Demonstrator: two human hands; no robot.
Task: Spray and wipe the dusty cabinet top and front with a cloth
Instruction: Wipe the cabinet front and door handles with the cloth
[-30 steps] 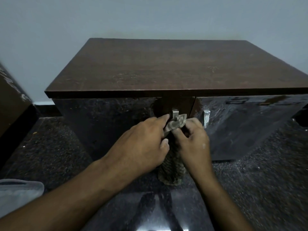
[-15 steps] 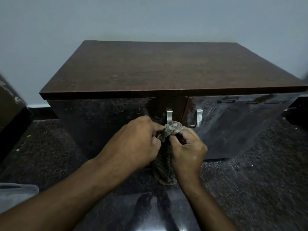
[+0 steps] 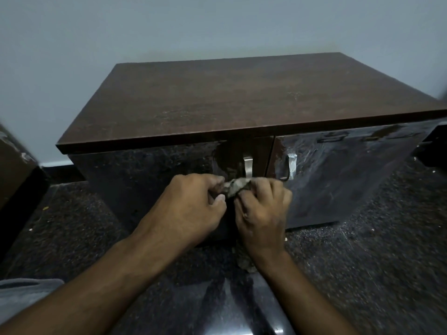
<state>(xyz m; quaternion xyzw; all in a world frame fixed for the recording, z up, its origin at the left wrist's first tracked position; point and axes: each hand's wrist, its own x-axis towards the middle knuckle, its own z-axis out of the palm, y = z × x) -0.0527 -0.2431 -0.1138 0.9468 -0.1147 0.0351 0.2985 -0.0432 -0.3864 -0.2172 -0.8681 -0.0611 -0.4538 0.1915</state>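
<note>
A dark brown cabinet (image 3: 242,97) stands against the wall, its top faintly dusty and its two glossy doors smeared. Two metal handles, the left handle (image 3: 248,165) and the right handle (image 3: 291,164), sit at the middle of the front. A grey patterned cloth (image 3: 235,184) is bunched between both hands just below the left handle, with its tail (image 3: 245,263) hanging under my right wrist. My left hand (image 3: 193,209) grips the cloth's left end. My right hand (image 3: 262,211) grips its right end. No spray bottle is in view.
Dark speckled floor (image 3: 362,274) surrounds the cabinet. Another brown piece of furniture (image 3: 14,170) stands at the left edge. A pale grey object (image 3: 21,296) lies at the lower left. A dark object (image 3: 433,151) sits beside the cabinet at the right.
Both hands have curled tighter on the cloth and dropped slightly below the left handle, bunching the cloth into a smaller wad. The view has tilted and shifted a little.
</note>
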